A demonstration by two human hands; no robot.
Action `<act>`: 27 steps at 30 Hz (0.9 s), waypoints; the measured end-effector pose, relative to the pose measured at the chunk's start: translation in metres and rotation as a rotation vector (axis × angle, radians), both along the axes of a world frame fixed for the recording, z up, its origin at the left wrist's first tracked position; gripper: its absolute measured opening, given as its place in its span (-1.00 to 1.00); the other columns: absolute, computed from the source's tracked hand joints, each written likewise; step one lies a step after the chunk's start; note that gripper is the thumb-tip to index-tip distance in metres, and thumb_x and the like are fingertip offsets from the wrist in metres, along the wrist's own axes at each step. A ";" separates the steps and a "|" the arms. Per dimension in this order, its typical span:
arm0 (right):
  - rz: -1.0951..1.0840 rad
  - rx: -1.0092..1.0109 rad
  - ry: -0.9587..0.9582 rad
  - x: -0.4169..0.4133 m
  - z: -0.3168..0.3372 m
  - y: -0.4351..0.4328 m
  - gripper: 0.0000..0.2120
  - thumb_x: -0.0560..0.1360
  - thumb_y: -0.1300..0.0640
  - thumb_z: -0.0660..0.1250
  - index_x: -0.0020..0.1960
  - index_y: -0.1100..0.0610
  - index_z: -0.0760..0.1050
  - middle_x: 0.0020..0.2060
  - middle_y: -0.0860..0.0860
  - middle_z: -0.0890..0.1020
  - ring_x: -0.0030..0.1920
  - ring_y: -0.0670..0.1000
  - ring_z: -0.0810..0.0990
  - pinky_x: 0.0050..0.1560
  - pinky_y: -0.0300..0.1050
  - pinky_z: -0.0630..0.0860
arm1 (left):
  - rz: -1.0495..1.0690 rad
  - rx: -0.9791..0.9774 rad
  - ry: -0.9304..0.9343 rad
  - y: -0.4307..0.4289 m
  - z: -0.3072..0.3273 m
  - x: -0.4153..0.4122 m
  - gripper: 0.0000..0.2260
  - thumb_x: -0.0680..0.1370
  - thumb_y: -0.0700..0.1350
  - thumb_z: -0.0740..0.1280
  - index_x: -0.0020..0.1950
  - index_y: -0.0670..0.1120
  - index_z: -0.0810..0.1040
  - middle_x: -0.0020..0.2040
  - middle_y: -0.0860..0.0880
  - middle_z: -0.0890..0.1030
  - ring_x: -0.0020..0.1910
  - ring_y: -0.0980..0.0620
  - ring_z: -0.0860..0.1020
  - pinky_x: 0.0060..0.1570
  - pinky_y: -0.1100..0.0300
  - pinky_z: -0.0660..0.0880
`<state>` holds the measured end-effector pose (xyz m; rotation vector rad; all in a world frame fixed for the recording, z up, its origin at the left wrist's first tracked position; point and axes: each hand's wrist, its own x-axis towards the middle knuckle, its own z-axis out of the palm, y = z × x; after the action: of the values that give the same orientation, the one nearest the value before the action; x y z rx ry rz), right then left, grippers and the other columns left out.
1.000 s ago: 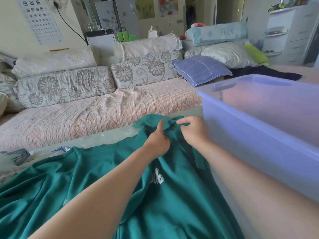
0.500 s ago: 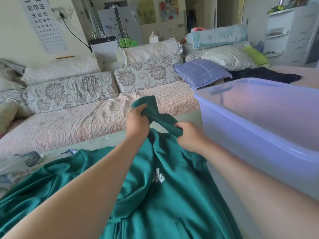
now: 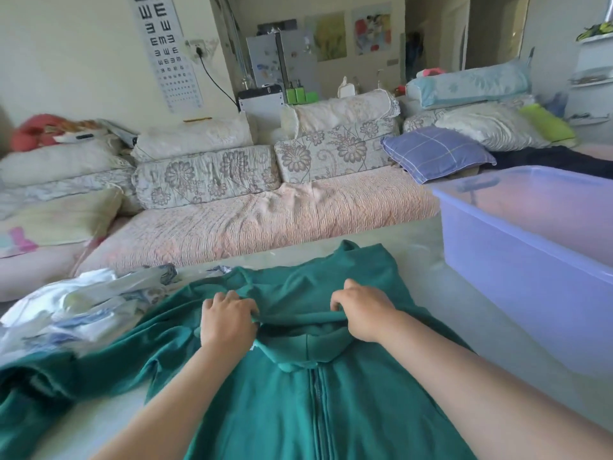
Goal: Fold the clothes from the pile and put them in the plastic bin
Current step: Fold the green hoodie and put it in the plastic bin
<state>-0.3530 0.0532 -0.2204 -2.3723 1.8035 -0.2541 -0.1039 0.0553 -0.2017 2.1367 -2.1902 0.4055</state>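
Hem and one sleeve of the teal zip-front fleece hoodie (image 3: 348,410) are cut off by the frame at 6 and 8 o'clock, and the fingertips are buried in cloth. The garment is laid zip-up on the pale worktop (image 3: 428,283), hood toward 12 o'clock. Bunched fabric by the collar is pinched by the left grip (image 3: 229,322) and right grip (image 3: 363,313), both curled tight. The translucent lilac plastic bin (image 3: 530,277), cropped at 3 o'clock, is set just beside it.
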 end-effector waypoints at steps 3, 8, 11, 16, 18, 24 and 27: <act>-0.026 -0.024 0.107 0.006 0.001 0.011 -0.54 0.50 0.36 0.22 0.30 -0.03 0.43 0.14 0.01 0.45 -0.04 0.10 0.51 -0.14 -0.08 0.33 | -0.078 -0.061 -0.018 0.009 -0.006 0.006 -0.79 0.51 0.08 0.35 0.14 0.18 0.58 0.16 0.05 0.47 0.21 -0.02 0.41 0.20 0.12 0.28; -0.051 -0.013 0.191 -0.005 0.004 0.025 -0.49 0.50 0.37 0.21 0.36 -0.04 0.38 0.19 0.01 0.46 0.14 0.12 0.53 -0.08 -0.10 0.33 | -0.090 0.011 -0.086 0.011 -0.006 0.003 -0.80 0.50 -0.03 0.33 0.11 0.09 0.59 0.19 0.01 0.44 0.21 -0.06 0.41 0.18 0.09 0.34; -0.081 0.020 0.206 -0.019 0.004 0.029 -0.47 0.50 0.37 0.20 0.37 -0.06 0.37 0.19 0.01 0.45 0.14 0.14 0.54 -0.08 -0.08 0.34 | 0.014 0.248 0.011 0.010 0.001 -0.006 -0.71 0.48 -0.08 0.25 0.19 0.07 0.53 0.18 0.01 0.56 0.18 -0.05 0.51 0.16 0.08 0.31; -0.137 0.041 0.259 -0.048 0.002 0.033 -0.40 0.51 0.35 0.21 0.46 -0.09 0.29 0.22 0.04 0.45 0.13 0.15 0.56 -0.06 -0.07 0.41 | -0.098 0.071 0.124 0.006 0.015 -0.041 -0.68 0.49 -0.03 0.22 0.23 0.07 0.49 0.16 0.03 0.59 0.19 -0.05 0.49 0.19 0.05 0.29; -0.138 0.042 0.270 -0.056 0.000 0.032 -0.37 0.52 0.32 0.21 0.49 -0.13 0.24 0.22 0.07 0.39 0.10 0.17 0.57 -0.09 -0.06 0.39 | -0.202 0.033 0.216 0.003 0.014 -0.061 -0.64 0.50 -0.02 0.22 0.31 0.09 0.45 0.22 0.04 0.56 0.25 -0.05 0.46 0.23 0.05 0.31; -0.073 0.149 0.224 -0.068 -0.004 0.021 -0.35 0.48 0.14 0.21 0.51 -0.25 0.21 0.34 0.00 0.32 0.17 0.14 0.55 0.14 -0.02 0.50 | -0.291 0.499 0.318 -0.010 -0.013 -0.105 -0.58 0.63 0.11 0.09 0.50 0.18 0.26 0.49 -0.01 0.30 0.48 -0.09 0.22 0.44 -0.08 0.23; -0.120 0.258 0.048 -0.066 0.003 0.014 -0.49 0.46 -0.07 0.20 0.41 -0.23 0.38 0.38 -0.05 0.38 0.29 0.08 0.49 0.18 -0.08 0.43 | -0.219 0.457 0.251 -0.017 -0.014 -0.119 -0.63 0.61 0.11 0.03 0.32 0.17 0.49 0.34 -0.01 0.44 0.34 -0.10 0.39 0.32 -0.01 0.34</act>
<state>-0.4194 0.0671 -0.2172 -2.1151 1.8749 0.0226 -0.2232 0.0386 -0.2160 1.9522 -2.5010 -0.3912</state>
